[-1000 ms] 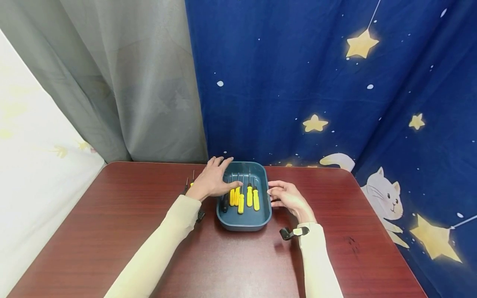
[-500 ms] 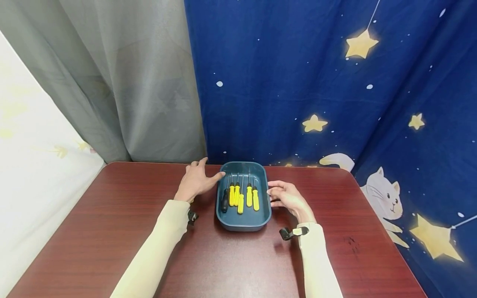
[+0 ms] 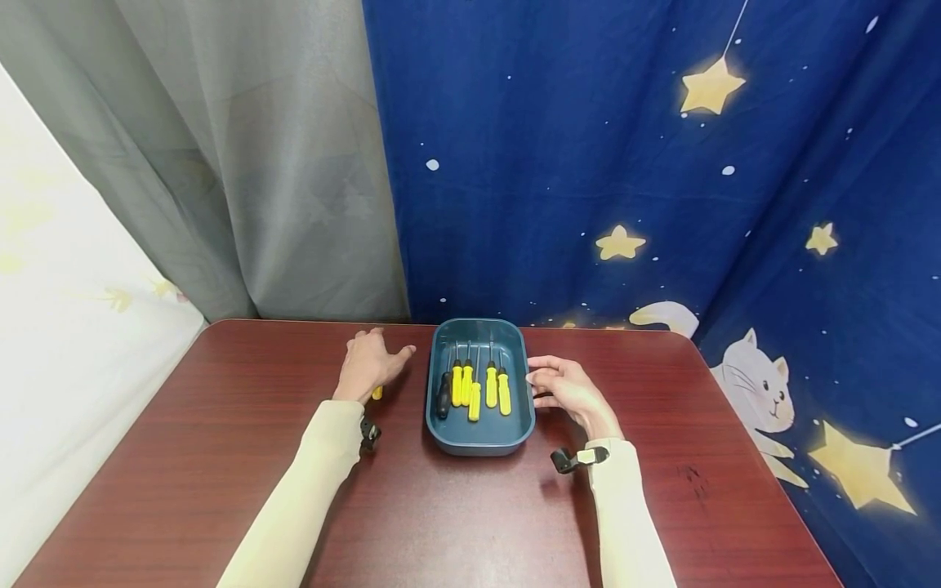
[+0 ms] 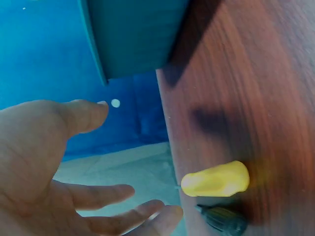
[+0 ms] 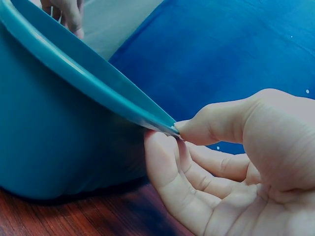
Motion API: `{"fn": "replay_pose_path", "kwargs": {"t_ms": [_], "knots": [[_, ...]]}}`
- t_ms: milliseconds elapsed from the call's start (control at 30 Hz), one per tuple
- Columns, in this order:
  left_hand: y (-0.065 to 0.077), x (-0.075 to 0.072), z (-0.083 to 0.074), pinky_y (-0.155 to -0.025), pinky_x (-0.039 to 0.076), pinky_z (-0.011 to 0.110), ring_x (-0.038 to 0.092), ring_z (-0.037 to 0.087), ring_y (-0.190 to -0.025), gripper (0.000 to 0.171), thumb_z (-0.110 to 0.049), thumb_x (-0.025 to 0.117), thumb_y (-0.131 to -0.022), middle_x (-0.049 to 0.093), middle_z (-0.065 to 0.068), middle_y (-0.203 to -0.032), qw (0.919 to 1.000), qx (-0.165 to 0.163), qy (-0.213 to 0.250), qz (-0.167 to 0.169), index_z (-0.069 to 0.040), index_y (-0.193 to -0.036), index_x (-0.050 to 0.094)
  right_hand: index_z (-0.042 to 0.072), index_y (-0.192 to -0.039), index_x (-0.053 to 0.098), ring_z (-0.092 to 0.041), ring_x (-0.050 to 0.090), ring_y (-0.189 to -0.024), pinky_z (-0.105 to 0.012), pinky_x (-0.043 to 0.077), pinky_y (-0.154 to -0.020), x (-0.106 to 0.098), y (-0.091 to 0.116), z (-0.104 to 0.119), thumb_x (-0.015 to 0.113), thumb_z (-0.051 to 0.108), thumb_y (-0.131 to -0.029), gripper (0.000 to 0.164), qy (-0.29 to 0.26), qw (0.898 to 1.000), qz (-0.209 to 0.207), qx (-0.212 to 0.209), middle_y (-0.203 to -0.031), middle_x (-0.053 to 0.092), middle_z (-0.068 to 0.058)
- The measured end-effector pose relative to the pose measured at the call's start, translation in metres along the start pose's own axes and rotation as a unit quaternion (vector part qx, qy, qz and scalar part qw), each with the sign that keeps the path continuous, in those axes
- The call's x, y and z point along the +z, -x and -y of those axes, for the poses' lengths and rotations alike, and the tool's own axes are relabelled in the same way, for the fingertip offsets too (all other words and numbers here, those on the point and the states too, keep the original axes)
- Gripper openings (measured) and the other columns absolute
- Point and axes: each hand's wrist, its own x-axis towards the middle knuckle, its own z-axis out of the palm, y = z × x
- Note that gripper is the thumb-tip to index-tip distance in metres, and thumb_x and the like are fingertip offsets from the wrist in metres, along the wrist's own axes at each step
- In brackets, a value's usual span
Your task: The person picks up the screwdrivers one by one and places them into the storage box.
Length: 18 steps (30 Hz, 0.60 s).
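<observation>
A dark teal plastic tray (image 3: 481,449) stands on the table with several yellow-handled screwdrivers (image 3: 505,396) and one black-handled screwdriver (image 3: 443,396) lying in it. My right hand (image 3: 573,394) pinches the tray's right rim between thumb and fingers, seen close up in the right wrist view. Left of the tray, my left hand (image 3: 369,365) hovers with spread fingers and holds nothing. Below it on the table lie a yellow screwdriver (image 4: 216,180) and a black screwdriver (image 4: 224,220), shown in the left wrist view; in the head view the hand mostly hides them.
The dark red wooden table (image 3: 220,457) ends at its back edge just behind the tray. Beyond hang a grey curtain (image 3: 309,163) and a blue curtain (image 3: 529,163) with stars. A white cloth (image 3: 73,327) hangs along the left side.
My left hand has moved left from above the tray to over the screwdrivers on the table. The right hand and the tray have stayed in place.
</observation>
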Motion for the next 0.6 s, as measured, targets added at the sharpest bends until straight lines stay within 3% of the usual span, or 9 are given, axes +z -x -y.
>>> {"fn": "replay_pose_path", "kwargs": {"t_ms": [267, 367, 500, 600], "knots": [[0.002, 0.001, 0.009, -0.1, 0.051, 0.061, 0.054, 0.05, -0.114, 0.06, -0.032, 0.068, -0.092, 0.056, 0.035, -0.122, 0.9995, 0.01, -0.029, -0.001, 0.013, -0.13, 0.059, 0.0, -0.136, 0.058, -0.018, 0.067, -0.079, -0.035, 0.063, -0.073, 0.0, 0.001, 0.001, 0.061, 0.004, -0.096, 0.041, 0.0, 1.0, 0.001, 0.001, -0.103, 0.069, -0.016], [0.001, 0.002, 0.012, -0.094, 0.054, 0.058, 0.057, 0.047, -0.104, 0.043, -0.024, 0.067, -0.09, 0.058, 0.032, -0.113, 0.9992, 0.014, -0.038, 0.002, 0.012, -0.114, 0.067, 0.001, -0.136, 0.059, -0.018, 0.068, -0.08, -0.036, 0.063, -0.074, 0.0, 0.001, 0.001, 0.061, 0.004, -0.096, 0.04, -0.004, 1.0, 0.002, 0.002, -0.103, 0.07, -0.016], [-0.001, 0.003, 0.015, -0.069, 0.057, 0.045, 0.062, 0.037, -0.077, 0.016, -0.01, 0.063, -0.083, 0.063, 0.024, -0.086, 0.9993, 0.019, -0.033, -0.002, 0.003, -0.074, 0.067, 0.0, -0.136, 0.059, -0.019, 0.067, -0.08, -0.035, 0.063, -0.072, 0.0, 0.001, 0.0, 0.061, 0.004, -0.096, 0.04, -0.005, 1.0, 0.003, 0.0, -0.104, 0.069, -0.017], [-0.003, 0.004, 0.016, -0.052, 0.051, 0.038, 0.06, 0.031, -0.06, 0.014, -0.003, 0.059, -0.078, 0.062, 0.018, -0.07, 0.9996, 0.022, -0.02, -0.005, -0.002, -0.065, 0.062, 0.0, -0.136, 0.058, -0.019, 0.068, -0.08, -0.034, 0.063, -0.071, 0.0, 0.002, 0.0, 0.061, 0.005, -0.097, 0.04, -0.002, 1.0, 0.003, -0.001, -0.105, 0.069, -0.017]]}}
